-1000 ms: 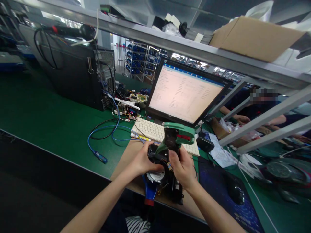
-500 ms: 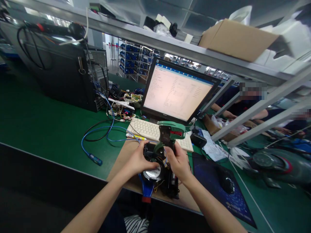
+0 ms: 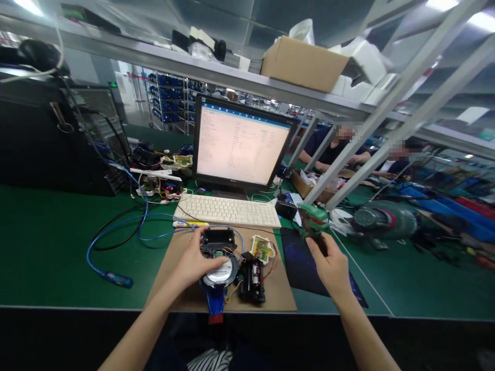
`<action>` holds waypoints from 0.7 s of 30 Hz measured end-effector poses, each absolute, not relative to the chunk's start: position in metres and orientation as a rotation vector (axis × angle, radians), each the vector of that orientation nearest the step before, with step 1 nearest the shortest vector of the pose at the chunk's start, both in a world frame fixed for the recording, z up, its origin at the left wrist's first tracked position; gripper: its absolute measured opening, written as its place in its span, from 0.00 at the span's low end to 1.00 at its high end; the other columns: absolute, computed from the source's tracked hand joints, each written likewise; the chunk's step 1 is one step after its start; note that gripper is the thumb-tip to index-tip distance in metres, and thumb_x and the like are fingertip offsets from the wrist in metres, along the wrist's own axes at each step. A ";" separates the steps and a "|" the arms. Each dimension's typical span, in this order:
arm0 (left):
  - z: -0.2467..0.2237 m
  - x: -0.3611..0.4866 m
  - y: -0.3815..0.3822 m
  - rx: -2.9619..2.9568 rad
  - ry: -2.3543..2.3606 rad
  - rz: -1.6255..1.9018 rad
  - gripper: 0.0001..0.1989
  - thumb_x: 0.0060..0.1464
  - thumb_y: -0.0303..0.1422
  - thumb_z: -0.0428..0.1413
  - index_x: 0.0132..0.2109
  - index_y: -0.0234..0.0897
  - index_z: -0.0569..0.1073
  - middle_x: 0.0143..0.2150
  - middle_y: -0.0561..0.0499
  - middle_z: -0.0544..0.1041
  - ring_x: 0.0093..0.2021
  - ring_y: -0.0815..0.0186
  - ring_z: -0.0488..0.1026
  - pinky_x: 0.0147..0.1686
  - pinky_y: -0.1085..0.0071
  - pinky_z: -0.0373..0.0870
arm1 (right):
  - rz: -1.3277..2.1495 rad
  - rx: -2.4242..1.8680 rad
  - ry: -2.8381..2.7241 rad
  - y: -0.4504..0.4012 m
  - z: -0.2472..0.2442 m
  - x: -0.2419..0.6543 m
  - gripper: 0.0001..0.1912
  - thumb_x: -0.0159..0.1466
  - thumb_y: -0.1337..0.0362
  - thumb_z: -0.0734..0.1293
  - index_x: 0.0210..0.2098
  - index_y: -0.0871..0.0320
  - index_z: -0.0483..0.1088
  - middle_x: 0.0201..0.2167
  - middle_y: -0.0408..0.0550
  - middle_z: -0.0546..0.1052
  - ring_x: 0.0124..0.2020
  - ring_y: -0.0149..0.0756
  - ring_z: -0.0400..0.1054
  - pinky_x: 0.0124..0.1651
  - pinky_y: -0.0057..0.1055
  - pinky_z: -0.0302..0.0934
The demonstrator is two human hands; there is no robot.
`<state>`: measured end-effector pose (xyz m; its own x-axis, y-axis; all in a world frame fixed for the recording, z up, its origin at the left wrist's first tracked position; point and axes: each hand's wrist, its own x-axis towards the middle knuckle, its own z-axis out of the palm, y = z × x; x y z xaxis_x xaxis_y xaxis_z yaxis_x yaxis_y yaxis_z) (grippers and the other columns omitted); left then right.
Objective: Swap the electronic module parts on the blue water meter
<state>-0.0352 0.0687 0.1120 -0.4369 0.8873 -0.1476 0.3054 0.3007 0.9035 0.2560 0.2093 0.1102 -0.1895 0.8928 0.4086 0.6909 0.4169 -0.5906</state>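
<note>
My left hand (image 3: pixel 195 264) grips the left side of a water meter (image 3: pixel 220 274), its thumb on the round silvery face. The meter has a blue body with a red end cap towards me, and an open black compartment (image 3: pixel 218 238) lies at its far side. Off to the right, above the mouse pad, my right hand (image 3: pixel 333 265) is closed round a green-headed wire stripper (image 3: pixel 315 217). Thin wires link the meter area to a black housing (image 3: pixel 252 282) with a cylindrical part inside. A green circuit board (image 3: pixel 263 249) lies just beyond that housing.
A brown board (image 3: pixel 166 278) lies beneath the meter. Behind are a keyboard (image 3: pixel 228 210), yellow marker (image 3: pixel 189 224) and monitor (image 3: pixel 242 141). Blue cable (image 3: pixel 88 252) loops at left. A green power tool (image 3: pixel 381 220) lies right, past slanted shelf posts (image 3: pixel 371 123). Other people sit beyond.
My right hand has carried the wire stripper rightward, away from the meter. My left hand stays on the meter. The black housing and circuit board now show clearly; the whole view has shifted.
</note>
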 end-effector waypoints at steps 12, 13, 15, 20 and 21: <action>0.101 -0.049 0.044 1.198 1.935 1.292 0.32 0.55 0.49 0.50 0.62 0.39 0.56 0.64 0.41 0.56 0.64 0.54 0.54 0.61 0.51 0.54 | 0.161 -1.411 -2.239 0.176 0.054 0.272 0.27 0.65 0.47 0.55 0.51 0.61 0.66 0.43 0.56 0.74 0.45 0.46 0.68 0.47 0.41 0.65; 0.102 -0.050 0.041 1.176 1.939 1.306 0.30 0.56 0.49 0.49 0.61 0.40 0.57 0.64 0.41 0.56 0.64 0.55 0.54 0.61 0.51 0.55 | 0.266 -1.369 -2.228 0.172 0.056 0.266 0.25 0.65 0.48 0.56 0.51 0.58 0.66 0.44 0.53 0.74 0.45 0.43 0.69 0.46 0.39 0.66; 0.102 -0.052 0.038 1.148 1.960 1.324 0.28 0.56 0.50 0.49 0.59 0.41 0.60 0.63 0.42 0.57 0.63 0.55 0.55 0.61 0.50 0.55 | 0.457 -1.320 -2.217 0.168 0.059 0.255 0.21 0.65 0.50 0.57 0.51 0.55 0.65 0.44 0.50 0.74 0.44 0.38 0.69 0.45 0.35 0.66; 0.100 -0.054 0.033 1.164 2.001 1.295 0.26 0.54 0.50 0.51 0.56 0.44 0.63 0.62 0.45 0.60 0.63 0.56 0.56 0.60 0.49 0.55 | 0.587 -1.335 -2.263 0.187 0.061 0.236 0.18 0.65 0.63 0.55 0.52 0.60 0.66 0.48 0.53 0.72 0.49 0.39 0.67 0.52 0.36 0.63; 0.099 -0.055 0.032 1.169 2.001 1.292 0.25 0.54 0.49 0.51 0.56 0.45 0.63 0.62 0.45 0.60 0.63 0.56 0.56 0.60 0.49 0.56 | 0.602 -1.355 -2.317 0.193 0.061 0.234 0.19 0.64 0.66 0.55 0.53 0.61 0.65 0.49 0.53 0.71 0.51 0.39 0.65 0.54 0.36 0.61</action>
<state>-0.0549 0.0321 0.0990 -0.5176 0.8542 0.0499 0.3971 0.1882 0.8983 0.2336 0.1932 0.0614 -0.4573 0.8821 0.1133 0.7153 0.4405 -0.5425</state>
